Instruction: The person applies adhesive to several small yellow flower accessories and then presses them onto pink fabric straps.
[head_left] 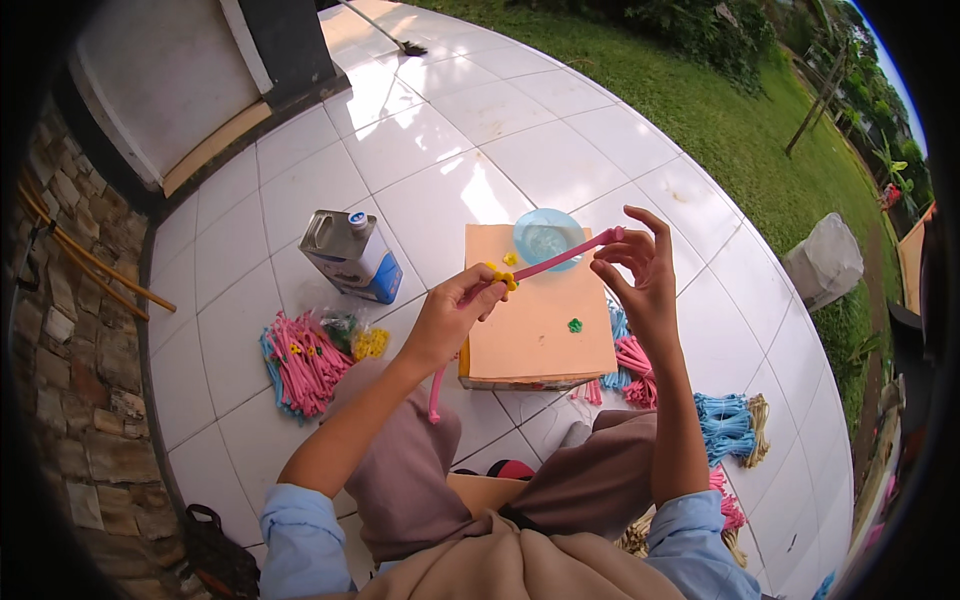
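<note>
My left hand (462,312) pinches a pink fabric strap (565,257) next to a yellow flower-shaped piece (506,279) on it. One length of the strap runs up to the right, and its other end hangs below my left wrist beside my knee. My right hand (640,265) is raised at the strap's far end, thumb and forefinger apart; whether the end touches the curled fingers is hard to see. Beneath my hands is a cardboard-topped box (530,345). On it lie a green flower piece (575,325), a small yellow one (510,258) and a light-blue plate (530,224).
A metal can (350,255) stands left of the box. Nearer me are a pink and blue strap bundle (305,360) and a bag of yellow pieces (370,343). Blue strap bundles (725,425) lie at right. A stone wall (100,430) borders the left side.
</note>
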